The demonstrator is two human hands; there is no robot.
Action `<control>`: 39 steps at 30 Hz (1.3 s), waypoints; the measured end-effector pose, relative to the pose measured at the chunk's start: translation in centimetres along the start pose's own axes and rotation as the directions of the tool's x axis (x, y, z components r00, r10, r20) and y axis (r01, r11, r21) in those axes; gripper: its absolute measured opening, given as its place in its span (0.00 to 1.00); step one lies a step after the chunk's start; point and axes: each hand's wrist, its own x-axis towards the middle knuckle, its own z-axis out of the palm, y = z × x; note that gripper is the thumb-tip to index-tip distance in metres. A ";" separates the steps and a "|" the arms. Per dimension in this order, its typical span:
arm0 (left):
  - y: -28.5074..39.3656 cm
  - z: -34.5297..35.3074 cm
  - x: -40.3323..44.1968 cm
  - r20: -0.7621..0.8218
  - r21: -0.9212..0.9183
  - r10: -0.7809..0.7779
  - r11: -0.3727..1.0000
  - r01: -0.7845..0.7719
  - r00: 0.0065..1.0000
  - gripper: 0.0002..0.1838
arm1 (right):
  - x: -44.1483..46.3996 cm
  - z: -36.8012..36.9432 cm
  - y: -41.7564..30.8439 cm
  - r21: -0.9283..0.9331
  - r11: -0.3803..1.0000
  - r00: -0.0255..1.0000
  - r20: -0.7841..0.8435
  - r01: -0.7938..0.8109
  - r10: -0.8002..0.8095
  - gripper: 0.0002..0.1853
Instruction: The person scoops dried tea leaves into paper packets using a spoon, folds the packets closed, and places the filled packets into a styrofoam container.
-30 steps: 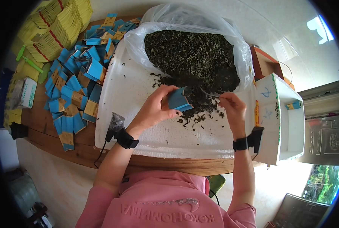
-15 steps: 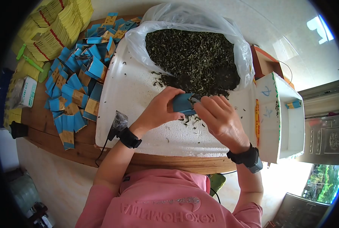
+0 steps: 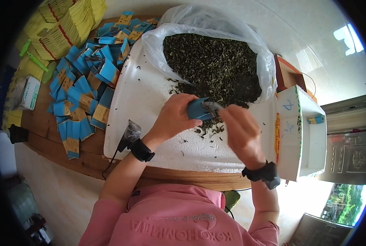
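Your left hand's fingers are clamped round a blue box, above the white tray; your right hand's fingers are together on a small tool at its open end; dark leaves lie just beyond in a plastic bag, more boxes heaped left of the tray

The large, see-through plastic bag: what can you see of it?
The large, see-through plastic bag lies wide open on the white foam-like tray, thin, crinkled and bunched at the back. It holds a heap of dark green, curled, dry-looking leaves, some spilling onto the tray. Neither the left hand nor the right hand visibly touches it.
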 end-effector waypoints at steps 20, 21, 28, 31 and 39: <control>-0.8 -0.1 0.2 -0.028 -0.032 -0.049 0.998 0.048 0.998 0.35 | -1.1 6.1 13.7 0.641 0.185 0.430 0.249 -0.745 0.868 0.10; -0.7 -0.1 0.2 -0.028 -0.031 -0.053 0.998 0.052 0.998 0.35 | -1.4 6.2 13.8 0.643 0.184 0.427 0.246 -0.743 0.870 0.10; -0.5 0.2 0.3 -0.018 -0.092 -0.088 0.992 0.086 0.996 0.35 | -2.2 3.5 12.4 0.768 -0.019 0.403 0.357 -0.640 0.843 0.09; -0.6 0.4 0.2 -0.023 -0.105 -0.074 0.992 0.071 0.997 0.35 | -1.3 1.5 10.3 0.789 0.014 0.454 0.339 -0.614 0.824 0.09; 0.2 0.2 0.3 -0.014 -0.054 -0.052 0.997 0.051 0.999 0.36 | 0.8 -0.8 3.1 0.660 0.347 0.621 0.233 -0.666 0.748 0.07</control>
